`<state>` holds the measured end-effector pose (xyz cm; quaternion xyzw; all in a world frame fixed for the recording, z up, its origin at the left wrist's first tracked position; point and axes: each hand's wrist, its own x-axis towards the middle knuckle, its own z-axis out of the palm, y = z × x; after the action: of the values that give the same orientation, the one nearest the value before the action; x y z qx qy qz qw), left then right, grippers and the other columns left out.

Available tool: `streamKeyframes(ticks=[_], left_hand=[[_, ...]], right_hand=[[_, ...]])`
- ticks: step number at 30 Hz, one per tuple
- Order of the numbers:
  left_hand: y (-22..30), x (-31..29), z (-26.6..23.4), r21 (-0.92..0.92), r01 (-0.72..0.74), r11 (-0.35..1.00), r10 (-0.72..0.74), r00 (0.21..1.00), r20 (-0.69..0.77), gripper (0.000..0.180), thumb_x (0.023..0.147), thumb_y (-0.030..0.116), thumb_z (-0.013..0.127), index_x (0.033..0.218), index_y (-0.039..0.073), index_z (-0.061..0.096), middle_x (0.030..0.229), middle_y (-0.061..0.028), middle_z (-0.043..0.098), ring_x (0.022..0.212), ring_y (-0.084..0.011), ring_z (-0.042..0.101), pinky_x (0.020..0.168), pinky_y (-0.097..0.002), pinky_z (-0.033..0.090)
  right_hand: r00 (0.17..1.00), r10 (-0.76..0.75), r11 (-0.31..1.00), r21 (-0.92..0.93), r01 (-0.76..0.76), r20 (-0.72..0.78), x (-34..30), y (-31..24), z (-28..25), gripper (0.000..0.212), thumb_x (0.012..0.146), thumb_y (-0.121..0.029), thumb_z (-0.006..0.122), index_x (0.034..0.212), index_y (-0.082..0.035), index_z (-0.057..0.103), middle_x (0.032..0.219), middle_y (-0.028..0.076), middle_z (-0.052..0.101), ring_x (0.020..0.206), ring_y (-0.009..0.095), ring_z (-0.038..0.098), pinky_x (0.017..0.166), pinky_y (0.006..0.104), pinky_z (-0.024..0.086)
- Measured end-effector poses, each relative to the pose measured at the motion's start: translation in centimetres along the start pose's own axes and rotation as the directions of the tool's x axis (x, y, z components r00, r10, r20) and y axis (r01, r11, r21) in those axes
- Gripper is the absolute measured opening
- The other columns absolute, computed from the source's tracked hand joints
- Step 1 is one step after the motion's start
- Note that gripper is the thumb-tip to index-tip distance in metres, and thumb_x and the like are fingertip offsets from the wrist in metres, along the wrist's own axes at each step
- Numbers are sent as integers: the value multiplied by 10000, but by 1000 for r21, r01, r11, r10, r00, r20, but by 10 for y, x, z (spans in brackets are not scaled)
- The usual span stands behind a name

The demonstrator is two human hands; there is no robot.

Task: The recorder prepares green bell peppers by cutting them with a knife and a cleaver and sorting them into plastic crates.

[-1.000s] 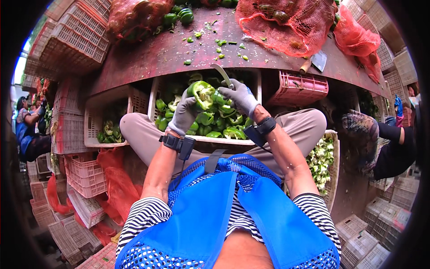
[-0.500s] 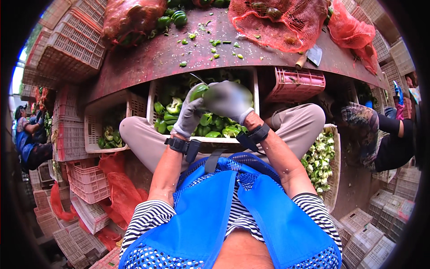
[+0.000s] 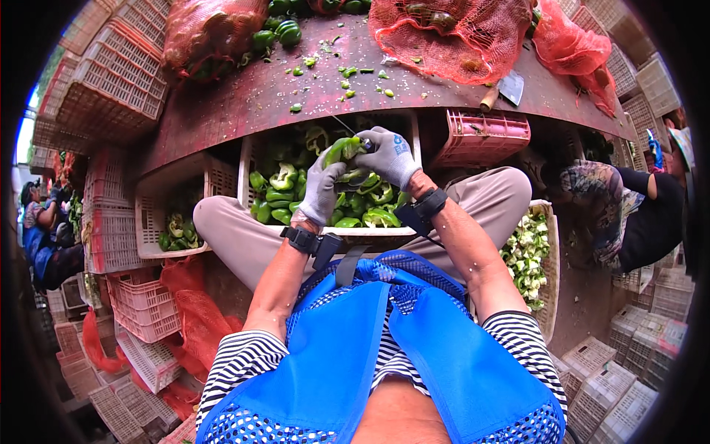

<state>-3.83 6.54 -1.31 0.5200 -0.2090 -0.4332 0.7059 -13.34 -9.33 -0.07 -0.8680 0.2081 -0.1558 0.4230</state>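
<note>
My left hand (image 3: 320,192), in a grey glove, is closed round a green bell pepper (image 3: 340,151) above a white crate (image 3: 370,231) of green peppers (image 3: 281,197). My right hand (image 3: 388,158), gloved too, is bent against the pepper's right side. From its fingers a thin knife blade (image 3: 343,124) points up and left; the handle is mostly hidden in the grip. Some peppers in the crate look cut open.
A red-brown table (image 3: 222,111) spans the far side, with red mesh sacks (image 3: 444,44), pepper scraps and a cleaver (image 3: 510,87). Pale cores fill a bin (image 3: 551,296) by my right knee. Stacked crates (image 3: 118,74) stand left; other people sit at both sides.
My right hand, blurred before, now shows clearly and sits slightly farther right. The knife blade's tip has shifted up and right. The left hand keeps its pepper.
</note>
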Motion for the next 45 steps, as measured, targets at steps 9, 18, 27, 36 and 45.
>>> streamKeyframes(ticks=[9, 18, 27, 36, 45], left_hand=[[-30, 27, 4, 97, 57, 994, -12, 910, -415, 418, 826, 45, 515, 1240, 11, 559, 1031, -85, 642, 811, -180, 684, 675, -317, 611], [-56, 28, -42, 177, 64, 982, 9, 922, -386, 370, 777, 0, 549, 1132, 0, 653, 955, -84, 685, 835, -158, 654, 790, -286, 529], [-17, 22, -82, 808, 181, 561, 361, 825, -436, 401, 757, 103, 673, 1155, 83, 631, 1071, -147, 678, 978, -309, 663, 867, -374, 514], [-77, 2, -19, 929, -364, -69, -580, 772, 259, 745, 837, 370, 663, 1475, 130, 361, 1458, -266, 372, 1211, -390, 540, 992, -420, 468], [-35, 49, 7, 918, -365, 154, -351, 848, 396, 339, 867, 276, 630, 1154, 99, 659, 1110, -163, 642, 1045, -341, 618, 906, -415, 493]], right_hand=[[988, 153, 988, 22, -152, -37, 25, 20, 39, 380, 714, -331, 693, 1051, -157, 713, 998, 89, 664, 936, 293, 655, 832, 380, 508], [990, 144, 990, 9, -144, -12, 32, 53, 58, 279, 763, -216, 727, 1030, -134, 716, 877, 102, 716, 773, 189, 680, 714, 317, 530], [981, 192, 699, 699, -154, 24, 7, 45, -32, 240, 845, -111, 730, 1068, -45, 667, 836, -13, 666, 684, 42, 575, 589, 204, 450], [750, 372, 862, 503, -60, -548, -119, 21, -196, 253, 882, -101, 708, 1127, -63, 659, 761, -40, 612, 523, -13, 458, 466, 159, 332], [427, 685, 567, 64, -821, -590, -309, 142, -219, 376, 752, -225, 711, 1085, -58, 659, 711, 32, 588, 645, 122, 526, 618, 305, 462]])
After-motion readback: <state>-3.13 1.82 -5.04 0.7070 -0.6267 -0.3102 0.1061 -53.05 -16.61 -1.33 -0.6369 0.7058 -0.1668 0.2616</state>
